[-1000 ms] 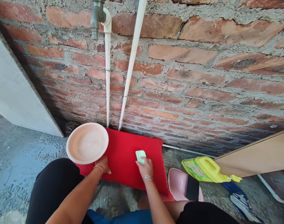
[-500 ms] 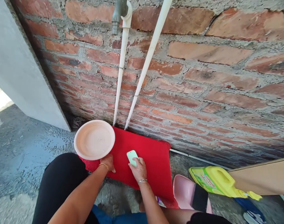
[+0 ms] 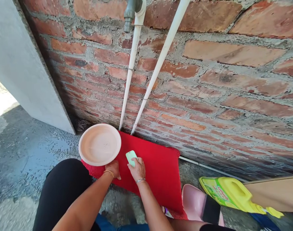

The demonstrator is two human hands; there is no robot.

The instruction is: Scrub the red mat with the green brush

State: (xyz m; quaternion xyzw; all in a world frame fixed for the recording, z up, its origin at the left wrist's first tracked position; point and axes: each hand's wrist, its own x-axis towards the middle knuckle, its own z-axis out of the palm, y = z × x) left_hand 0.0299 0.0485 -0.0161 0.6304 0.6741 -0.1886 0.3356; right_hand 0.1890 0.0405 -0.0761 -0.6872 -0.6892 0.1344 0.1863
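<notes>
On red mat (image 3: 158, 166), left hand (image 3: 113, 168) holding plate (image 3: 99, 144), right hand (image 3: 137, 169) gripping sponge (image 3: 131, 157)

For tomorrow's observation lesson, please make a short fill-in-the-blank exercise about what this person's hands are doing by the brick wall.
1. The left hand holds the rim of a pink ____.
2. The right hand presses a pale green bar of soap onto a mat coloured ____.
3. The yellow jug lies on its side to the ____ of the mat.
4. Two white pipes run down the ____ wall.

Missing words: plate; red; right; brick
</notes>
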